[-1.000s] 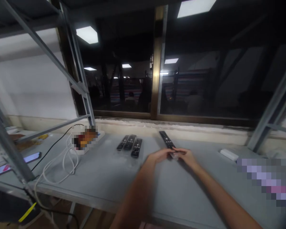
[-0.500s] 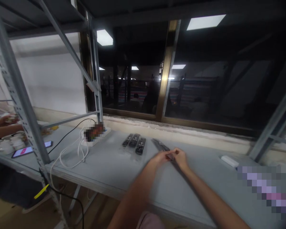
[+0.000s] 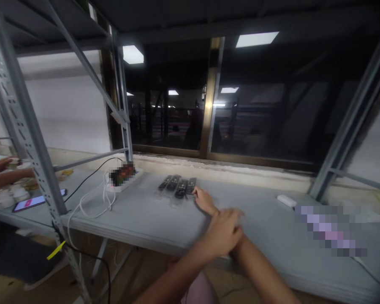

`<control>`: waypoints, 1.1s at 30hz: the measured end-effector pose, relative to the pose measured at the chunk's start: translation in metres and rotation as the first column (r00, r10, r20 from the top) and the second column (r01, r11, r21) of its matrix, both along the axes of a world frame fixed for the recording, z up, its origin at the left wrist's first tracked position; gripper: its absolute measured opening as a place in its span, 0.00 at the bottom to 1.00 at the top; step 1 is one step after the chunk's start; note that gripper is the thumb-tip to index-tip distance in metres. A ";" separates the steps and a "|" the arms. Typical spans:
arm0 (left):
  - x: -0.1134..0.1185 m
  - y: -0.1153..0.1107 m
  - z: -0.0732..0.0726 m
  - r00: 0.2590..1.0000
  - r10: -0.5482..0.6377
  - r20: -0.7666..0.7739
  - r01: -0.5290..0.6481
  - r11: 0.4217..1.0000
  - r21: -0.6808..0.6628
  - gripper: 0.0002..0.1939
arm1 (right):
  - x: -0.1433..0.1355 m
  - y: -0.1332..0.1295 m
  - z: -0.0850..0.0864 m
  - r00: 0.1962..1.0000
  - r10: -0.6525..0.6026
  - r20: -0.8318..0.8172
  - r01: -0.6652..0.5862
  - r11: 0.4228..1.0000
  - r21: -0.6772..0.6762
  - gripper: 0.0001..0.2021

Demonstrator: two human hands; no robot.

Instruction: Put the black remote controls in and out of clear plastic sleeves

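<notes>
My right hand [image 3: 205,201] reaches to the table, its fingers closed on the near end of a black remote control [image 3: 191,184] in a clear plastic sleeve. That remote lies at the right end of a row with three other bagged ones: a left remote [image 3: 165,182], a second remote [image 3: 173,183] and a third remote [image 3: 181,188]. Over my right wrist and forearm crosses my left hand [image 3: 225,230], slightly blurred. Its fingers are apart, and no object shows in it.
A white power strip [image 3: 122,186] with white cables stands left of the remotes on the grey table [image 3: 139,219]. A metal shelf post [image 3: 28,114] rises at the left; beyond it are a phone [image 3: 34,202] and another person's hands. A white block [image 3: 286,200] lies at the right.
The bagged remote, earlier between both hands, now lies at the right end of the row under my right hand. My left hand has let go and moved nearer, over the right forearm.
</notes>
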State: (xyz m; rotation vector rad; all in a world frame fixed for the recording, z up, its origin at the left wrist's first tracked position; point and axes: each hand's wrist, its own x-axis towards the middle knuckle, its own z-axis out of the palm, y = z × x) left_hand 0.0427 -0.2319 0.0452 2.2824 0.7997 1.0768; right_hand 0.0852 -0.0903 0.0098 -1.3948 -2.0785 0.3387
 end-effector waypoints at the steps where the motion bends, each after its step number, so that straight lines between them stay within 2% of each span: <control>1: 0.005 -0.007 0.007 0.980 -0.089 -0.178 0.101 0.993 0.058 0.14 | -0.001 0.001 0.001 1.000 0.026 -0.003 -0.026 0.999 -0.025 0.21; 3: 0.017 -0.017 0.022 0.902 -0.107 -0.419 0.183 0.972 0.146 0.12 | 0.002 0.002 0.006 0.996 0.090 -0.011 -0.090 0.992 -0.083 0.27; 6: 0.038 -0.043 0.039 0.814 -0.066 -0.577 0.275 0.919 0.284 0.11 | 0.012 -0.001 0.016 0.972 0.220 -0.089 -0.234 0.947 -0.220 0.43; 9: 0.055 -0.085 0.046 0.707 -0.241 -0.665 0.540 0.791 0.288 0.08 | 0.022 -0.006 0.027 0.943 0.266 -0.200 -0.325 0.864 -0.384 0.58; 11: 0.062 -0.109 0.045 0.632 -0.385 -0.672 0.682 0.689 0.246 0.09 | 0.030 -0.009 0.030 0.943 0.231 -0.240 -0.318 0.837 -0.444 0.59; 12: 0.064 -0.115 0.043 0.620 -0.411 -0.668 0.705 0.666 0.245 0.09 | 0.034 -0.010 0.030 0.945 0.203 -0.257 -0.302 0.842 -0.446 0.57; 13: 0.065 -0.116 0.041 0.631 -0.404 -0.662 0.699 0.666 0.260 0.08 | 0.040 -0.012 0.029 0.949 0.171 -0.265 -0.274 0.862 -0.427 0.54; 14: 0.065 -0.113 0.038 0.666 -0.362 -0.652 0.662 0.690 0.293 0.08 | 0.046 -0.014 0.026 0.959 0.131 -0.253 -0.224 0.895 -0.386 0.50; 16: 0.065 -0.096 0.033 0.753 -0.215 -0.621 0.528 0.761 0.376 0.07 | 0.060 -0.019 0.018 0.990 0.008 -0.139 -0.044 0.966 -0.256 0.40; 18: 0.064 -0.079 0.027 0.813 -0.051 -0.580 0.367 0.818 0.442 0.09 | 0.073 -0.025 0.007 0.991 -0.130 0.006 0.130 0.983 -0.127 0.31; 20: 0.065 -0.075 0.020 0.826 0.038 -0.563 0.290 0.827 0.482 0.10 | 0.081 -0.030 -0.002 0.974 -0.209 0.086 0.215 0.975 -0.058 0.27; 23: 0.068 -0.095 0.010 0.786 -0.013 -0.618 0.398 0.775 0.491 0.09 | 0.083 -0.031 -0.008 0.968 -0.217 0.125 0.224 0.974 -0.040 0.21; 26: 0.074 -0.118 0.004 0.722 -0.163 -0.672 0.584 0.663 0.467 0.08 | 0.082 -0.028 -0.009 0.962 -0.221 0.158 0.228 0.973 -0.024 0.17; 28: 0.077 -0.119 0.006 0.690 -0.242 -0.682 0.648 0.626 0.433 0.08 | 0.082 -0.028 -0.010 0.961 -0.222 0.167 0.228 0.973 -0.020 0.18; 29: 0.078 -0.115 0.007 0.699 -0.243 -0.673 0.633 0.648 0.423 0.08 | 0.083 -0.028 -0.011 0.960 -0.222 0.169 0.228 0.973 -0.018 0.17; 30: 0.079 -0.109 0.009 0.721 -0.215 -0.659 0.589 0.692 0.418 0.08 | 0.084 -0.028 -0.011 0.960 -0.222 0.169 0.228 0.974 -0.016 0.17; 32: 0.076 -0.095 0.011 0.773 -0.110 -0.625 0.449 0.791 0.416 0.09 | 0.084 -0.029 -0.013 0.959 -0.225 0.170 0.230 0.973 -0.007 0.17; 33: 0.074 -0.090 0.011 0.788 -0.077 -0.611 0.401 0.817 0.415 0.09 | 0.084 -0.029 -0.014 0.959 -0.226 0.171 0.230 0.973 0.001 0.17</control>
